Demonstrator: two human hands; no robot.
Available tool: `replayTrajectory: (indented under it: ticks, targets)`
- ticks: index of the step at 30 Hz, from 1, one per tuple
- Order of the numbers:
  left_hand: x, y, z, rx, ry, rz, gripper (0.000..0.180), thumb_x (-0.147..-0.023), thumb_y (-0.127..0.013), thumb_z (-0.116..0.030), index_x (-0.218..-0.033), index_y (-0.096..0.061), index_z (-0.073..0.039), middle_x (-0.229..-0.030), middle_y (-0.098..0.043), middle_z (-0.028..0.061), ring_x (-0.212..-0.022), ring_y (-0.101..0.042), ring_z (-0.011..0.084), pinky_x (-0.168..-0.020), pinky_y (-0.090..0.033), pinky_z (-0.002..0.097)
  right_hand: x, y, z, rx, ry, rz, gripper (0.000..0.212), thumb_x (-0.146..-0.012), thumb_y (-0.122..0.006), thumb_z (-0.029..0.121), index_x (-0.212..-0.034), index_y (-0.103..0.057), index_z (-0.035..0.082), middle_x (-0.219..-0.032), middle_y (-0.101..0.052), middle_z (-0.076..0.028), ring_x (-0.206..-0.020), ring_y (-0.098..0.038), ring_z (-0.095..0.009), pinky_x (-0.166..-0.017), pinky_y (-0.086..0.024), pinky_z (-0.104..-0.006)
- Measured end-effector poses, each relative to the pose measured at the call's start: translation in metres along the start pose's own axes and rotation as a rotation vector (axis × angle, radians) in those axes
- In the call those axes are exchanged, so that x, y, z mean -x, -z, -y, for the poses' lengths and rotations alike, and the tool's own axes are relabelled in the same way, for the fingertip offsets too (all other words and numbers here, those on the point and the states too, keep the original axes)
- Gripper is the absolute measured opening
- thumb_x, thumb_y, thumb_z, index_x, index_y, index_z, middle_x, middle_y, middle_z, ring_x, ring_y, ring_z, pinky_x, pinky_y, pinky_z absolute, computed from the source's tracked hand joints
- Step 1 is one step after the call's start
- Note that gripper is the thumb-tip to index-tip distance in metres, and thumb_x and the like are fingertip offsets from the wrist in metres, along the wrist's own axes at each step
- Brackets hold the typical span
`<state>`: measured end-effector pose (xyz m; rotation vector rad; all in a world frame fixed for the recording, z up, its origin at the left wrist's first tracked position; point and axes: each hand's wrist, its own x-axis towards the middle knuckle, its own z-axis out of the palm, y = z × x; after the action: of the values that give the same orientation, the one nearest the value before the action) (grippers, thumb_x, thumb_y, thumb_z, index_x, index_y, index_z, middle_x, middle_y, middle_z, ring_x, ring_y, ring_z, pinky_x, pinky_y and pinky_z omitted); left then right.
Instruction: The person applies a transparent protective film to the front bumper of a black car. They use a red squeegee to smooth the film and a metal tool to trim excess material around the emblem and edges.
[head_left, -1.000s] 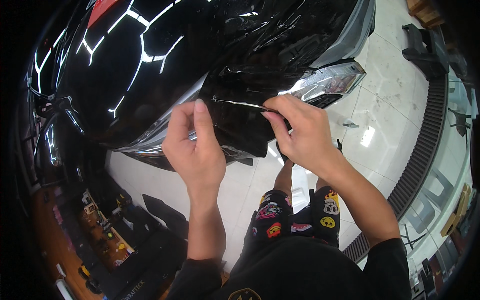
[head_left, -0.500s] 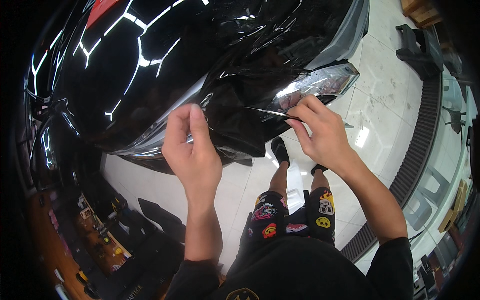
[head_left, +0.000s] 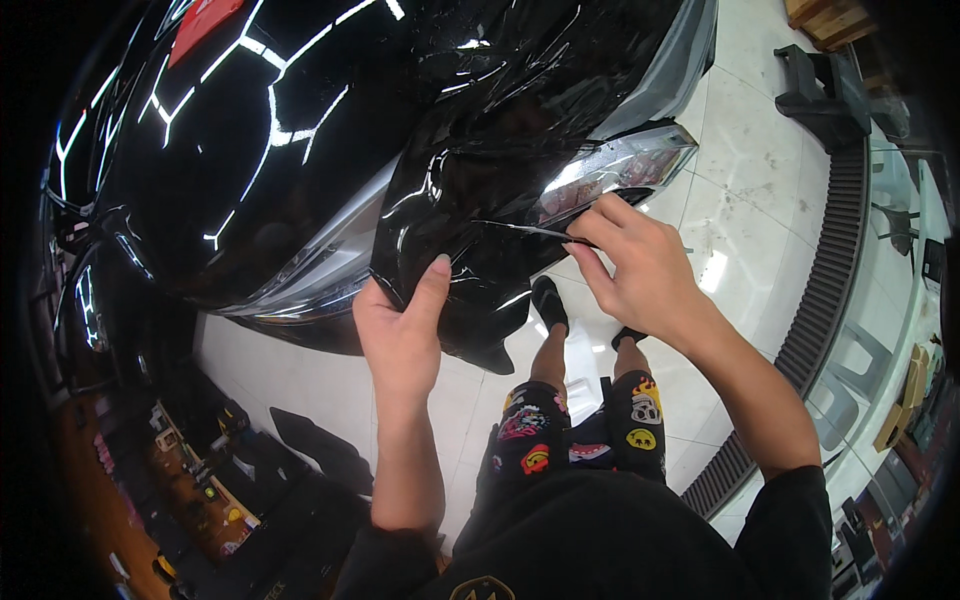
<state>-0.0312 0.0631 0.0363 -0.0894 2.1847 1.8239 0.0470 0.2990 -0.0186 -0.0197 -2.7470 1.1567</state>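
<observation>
A glossy black film [head_left: 432,205] hangs loose over the front of a black car [head_left: 200,165], its lower corner drooping past the bodywork. My left hand [head_left: 400,335] is closed on the film's near edge, thumb on top and fingers curled beneath. To the right, my right hand [head_left: 635,262] pinches a slim, silver, blade-like tool [head_left: 535,230] between thumb and fingers. The tool points left across the film; I cannot tell whether its tip touches it. A clear headlight [head_left: 615,172] lies just beyond my right hand. Another light strip [head_left: 330,250] shows left of the film.
Pale floor tiles [head_left: 755,200] surround my feet. A dark ribbed floor strip [head_left: 835,255] curves along the right, with a black step stool [head_left: 822,95] at its far end. At lower left stands a cluttered workbench [head_left: 190,470]. A red sheet [head_left: 203,28] lies on the car.
My left hand has lowered and taken hold of the film's edge. The film is drawn out toward me, its corner hanging lower. The tool stays in my right hand, nearly in place.
</observation>
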Motion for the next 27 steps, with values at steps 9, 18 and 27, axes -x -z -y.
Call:
replayTrajectory:
  ticks: [9,18,27]
  targets:
    - [-0.009,0.011,0.003,0.194,0.086,0.126,0.021,-0.099,-0.075,-0.006,-0.118,-0.074,0.002,-0.106,-0.076,0.0048,-0.091,-0.066,0.0083,-0.085,-0.052,0.0256,0.005,0.027,0.004,-0.097,-0.101,0.13,0.007,-0.091,-0.072,0.01,-0.096,-0.069,0.005,-0.089,-0.065,-0.012,-0.078,-0.069,-0.036,-0.069,-0.055,-0.0456]
    - [-0.013,0.019,0.002,0.11,0.081,0.161,0.022,-0.1,-0.075,-0.007,-0.119,-0.073,0.003,-0.105,-0.076,0.0041,-0.087,-0.066,0.0074,-0.081,-0.054,0.0239,-0.004,0.088,0.02,0.177,-0.145,0.622,0.013,-0.083,-0.064,0.0,-0.094,-0.07,0.0,-0.085,-0.068,-0.017,-0.08,-0.067,-0.038,-0.072,-0.054,-0.044]
    - [-0.019,0.022,-0.029,-0.711,-0.297,0.023,0.02,-0.097,-0.076,-0.014,-0.105,-0.075,0.005,-0.075,-0.072,0.0189,-0.064,-0.068,0.0255,-0.066,-0.052,0.0365,-0.017,0.03,0.018,-0.335,-0.015,-0.235,0.034,-0.086,-0.059,-0.004,-0.119,-0.068,0.002,-0.097,-0.063,-0.013,-0.073,-0.066,-0.026,-0.067,-0.052,-0.035]
